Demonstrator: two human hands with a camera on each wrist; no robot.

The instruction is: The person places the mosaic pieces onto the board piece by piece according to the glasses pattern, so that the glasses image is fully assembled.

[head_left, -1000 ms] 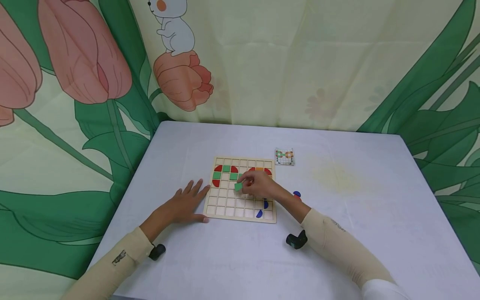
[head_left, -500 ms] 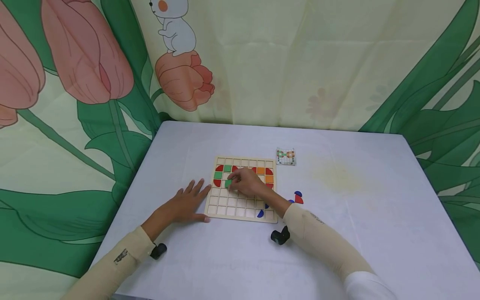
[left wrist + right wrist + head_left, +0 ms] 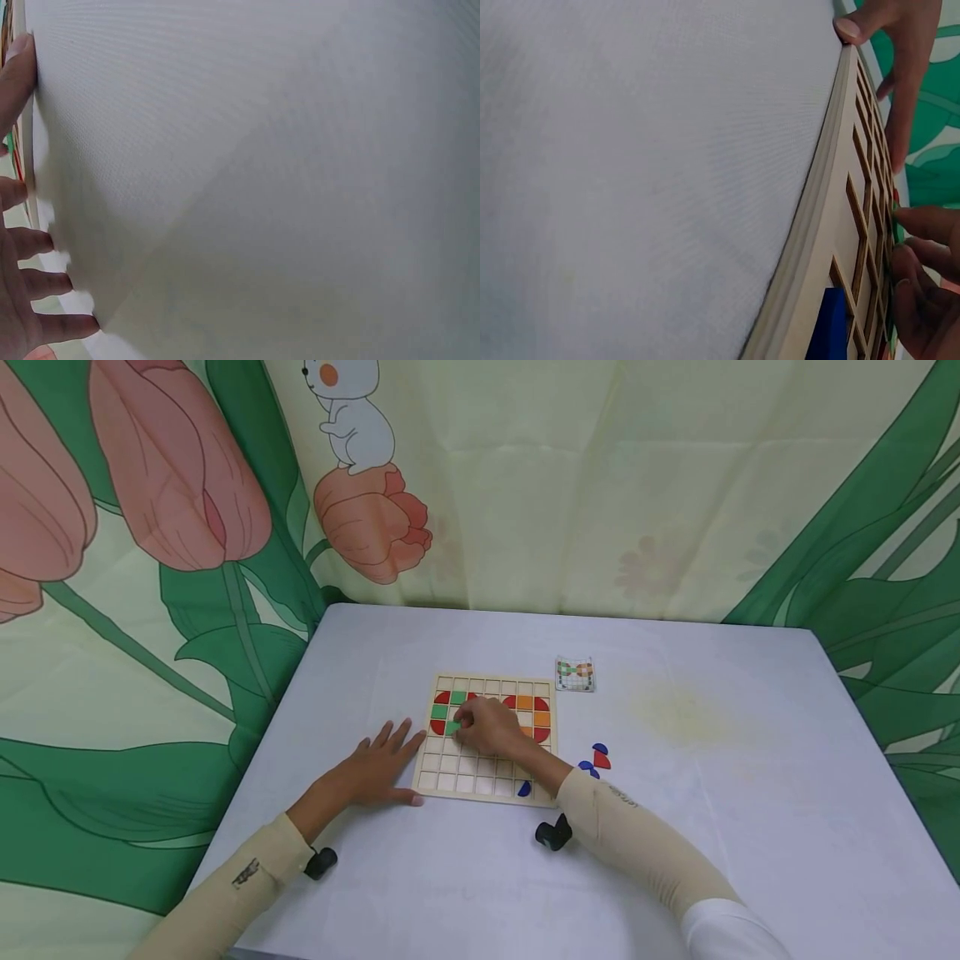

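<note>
A wooden grid board [image 3: 468,787] lies on the table with red, green and orange pieces set in its upper rows. My right hand [image 3: 487,727] is over the board's middle. Its thumb and fingers pinch a green square tile [image 3: 452,727] at a cell beside a red quarter-circle piece [image 3: 437,727]. The hand covers several cells. My left hand [image 3: 371,767] lies spread on the table, with thumb and index finger against the board's left edge. In the right wrist view a blue piece [image 3: 828,330] sits near the board's front edge.
A small printed pattern card [image 3: 574,674] lies behind the board's right corner. Several loose blue pieces [image 3: 601,749] and a red piece [image 3: 602,761] lie on the white tablecloth to the right. A patterned curtain [image 3: 570,493] hangs behind the table.
My right hand has moved left across the board with the green tile, down to a cell beside the red quarter-circle. The left hand has stayed at the board's edge.
</note>
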